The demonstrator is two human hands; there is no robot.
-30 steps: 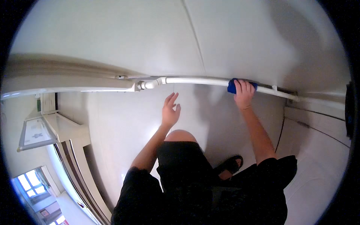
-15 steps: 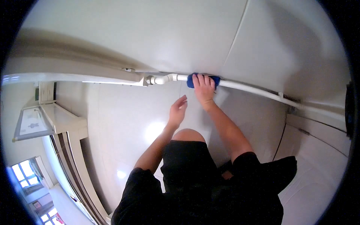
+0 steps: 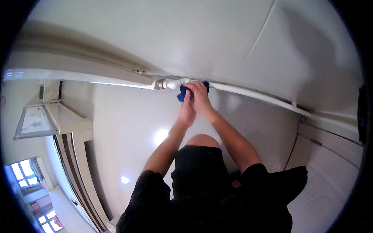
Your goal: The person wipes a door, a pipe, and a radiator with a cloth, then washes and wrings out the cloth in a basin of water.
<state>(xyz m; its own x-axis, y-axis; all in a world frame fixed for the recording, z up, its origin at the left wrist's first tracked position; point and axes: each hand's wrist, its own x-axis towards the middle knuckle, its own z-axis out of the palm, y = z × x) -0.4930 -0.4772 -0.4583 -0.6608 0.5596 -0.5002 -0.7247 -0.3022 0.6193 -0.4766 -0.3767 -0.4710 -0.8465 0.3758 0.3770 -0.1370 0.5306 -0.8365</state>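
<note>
Both hands meet at a dark blue cloth (image 3: pixel 182 95) beside the white pipe (image 3: pixel 248 92), close to its bent joint (image 3: pixel 173 83). My right hand (image 3: pixel 199 97) has its fingers wrapped over the cloth from above, against the pipe. From the lower left my left hand (image 3: pixel 187 110) grips the cloth's near side, thumb up. Part of the cloth is hidden under the fingers, and some of it shows at the right of the right hand.
A long white radiator (image 3: pixel 89 68) runs off left from the pipe, along the wall (image 3: pixel 155 35). Pale floor tiles (image 3: pixel 128 128) lie below. A framed picture (image 3: pixel 35 122) and a cabinet-like unit stand at left. White panels (image 3: pixel 330 155) are at right.
My right hand has slid left along the pipe with the cloth to the bent joint. My left hand, earlier empty with fingers apart, has closed on the cloth.
</note>
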